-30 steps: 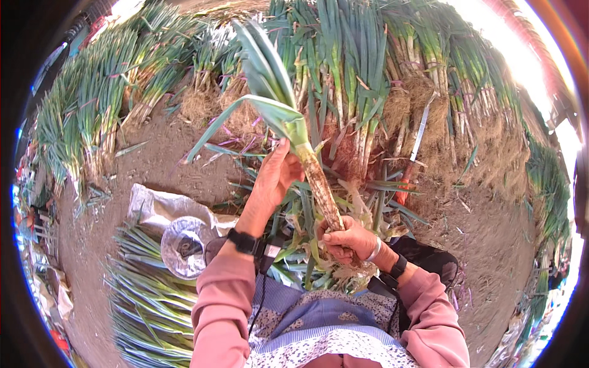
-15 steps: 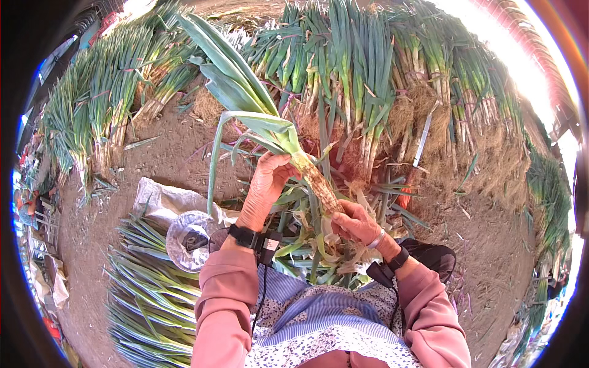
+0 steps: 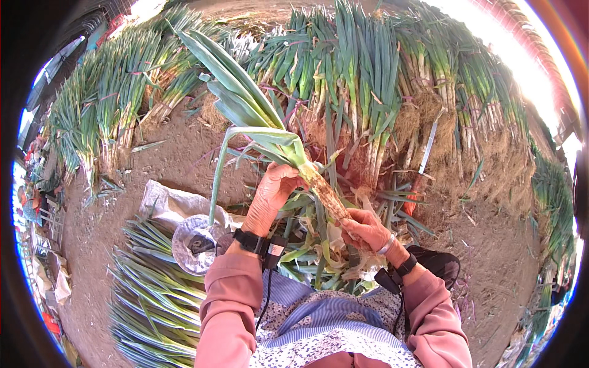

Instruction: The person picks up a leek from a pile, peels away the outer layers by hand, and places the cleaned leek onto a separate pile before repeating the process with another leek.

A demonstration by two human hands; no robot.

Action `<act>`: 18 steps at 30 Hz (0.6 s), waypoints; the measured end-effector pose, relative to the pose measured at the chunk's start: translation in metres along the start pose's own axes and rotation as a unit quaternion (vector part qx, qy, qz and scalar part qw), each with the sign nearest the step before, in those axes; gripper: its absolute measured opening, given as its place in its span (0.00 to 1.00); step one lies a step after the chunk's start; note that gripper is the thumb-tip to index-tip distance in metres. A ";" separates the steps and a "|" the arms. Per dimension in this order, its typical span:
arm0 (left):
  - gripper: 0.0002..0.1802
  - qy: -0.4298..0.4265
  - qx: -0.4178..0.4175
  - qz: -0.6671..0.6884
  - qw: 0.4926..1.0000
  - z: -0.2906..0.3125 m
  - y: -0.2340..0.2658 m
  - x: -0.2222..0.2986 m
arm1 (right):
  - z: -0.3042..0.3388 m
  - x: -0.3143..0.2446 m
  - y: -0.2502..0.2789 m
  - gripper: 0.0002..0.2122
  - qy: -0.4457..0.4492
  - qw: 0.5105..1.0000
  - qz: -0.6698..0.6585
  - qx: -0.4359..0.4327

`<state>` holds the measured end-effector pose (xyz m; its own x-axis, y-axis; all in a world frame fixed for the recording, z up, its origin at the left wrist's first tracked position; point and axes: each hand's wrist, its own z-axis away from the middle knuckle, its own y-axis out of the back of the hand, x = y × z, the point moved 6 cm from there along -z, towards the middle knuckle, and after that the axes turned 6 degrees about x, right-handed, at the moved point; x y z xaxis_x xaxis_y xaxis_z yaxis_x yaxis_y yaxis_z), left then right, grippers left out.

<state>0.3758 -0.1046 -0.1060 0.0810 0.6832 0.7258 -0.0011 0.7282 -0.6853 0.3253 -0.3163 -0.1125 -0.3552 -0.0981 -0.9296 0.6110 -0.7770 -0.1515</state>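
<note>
A large green onion [image 3: 327, 197] slants across the middle, its broad leaves toward the far left and its brown, speckled stalk toward me. My left hand [image 3: 274, 191] is closed around the upper stalk, just under the leaves; one long leaf bends over and hangs beside that wrist. Near the root end, my right hand [image 3: 367, 230] pinches the lower stalk between thumb and fingers, hiding part of it. Below both hands lies a heap of peeled leaves and pale dry skins [image 3: 334, 251].
Bundled green onions with bushy roots [image 3: 368, 80] line the far side; more bundles [image 3: 116, 86] stand at far left. Loose green onions [image 3: 156, 294] lie at my left beside a whitish sack [image 3: 169, 205] and a pale round object [image 3: 195, 244]. A knife [image 3: 430, 144] lies beyond my right hand.
The whole view has shifted slightly. Both hands keep their hold on the green onion; my right hand has moved a little toward me and to the right.
</note>
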 end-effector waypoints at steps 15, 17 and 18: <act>0.17 0.246 -0.099 0.139 0.954 0.013 -0.032 -0.096 | 0.003 -0.018 -0.034 0.14 0.002 0.986 -0.154 -0.067; 0.17 -0.006 -0.178 -0.328 0.928 0.015 -0.036 -0.082 | -0.005 -0.035 -0.025 0.11 0.041 0.999 0.015 0.017; 0.17 -0.006 -0.180 -0.328 0.927 0.014 -0.039 -0.074 | -0.008 -0.034 -0.023 0.11 0.043 0.999 0.015 0.019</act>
<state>0.3562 -0.1827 -0.1321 -0.0655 0.1011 0.9927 0.3775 0.9234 -0.0691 0.3292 -0.2898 -0.0801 -0.2735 -0.0696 -0.9593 0.5926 -0.7978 -0.1110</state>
